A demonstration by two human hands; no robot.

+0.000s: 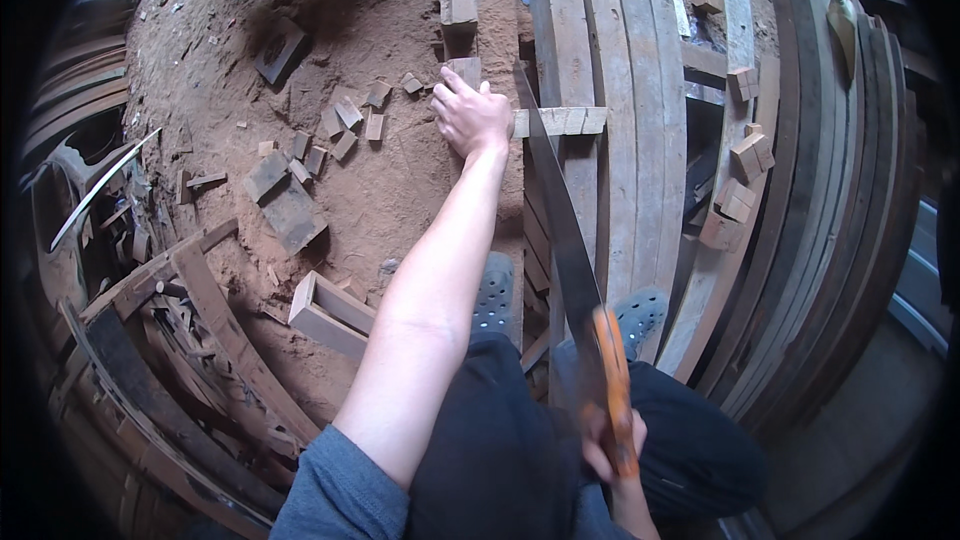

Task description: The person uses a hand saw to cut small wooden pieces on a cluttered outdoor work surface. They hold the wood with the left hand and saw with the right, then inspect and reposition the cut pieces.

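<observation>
My left hand (472,118) presses down on a short wooden strip, its fingers bent over the wood. The pale end of this wooden strip (575,121) sticks out to the right and lies across the long boards. In my right hand (605,445), low in the view, is a handsaw with an orange handle (613,380). Its dark blade (567,220) points away from me and crosses the strip just right of my left hand; whether the teeth have cut in cannot be made out. A wooden block (463,68) lies just beyond my left fingers.
Several offcuts (343,145) are scattered on the sawdust-covered ground at left, near an open wooden frame (335,310). Long boards (625,70) run away from me at right, with small cut blocks (735,200) on one. My shoes (495,295) stand close beneath the saw.
</observation>
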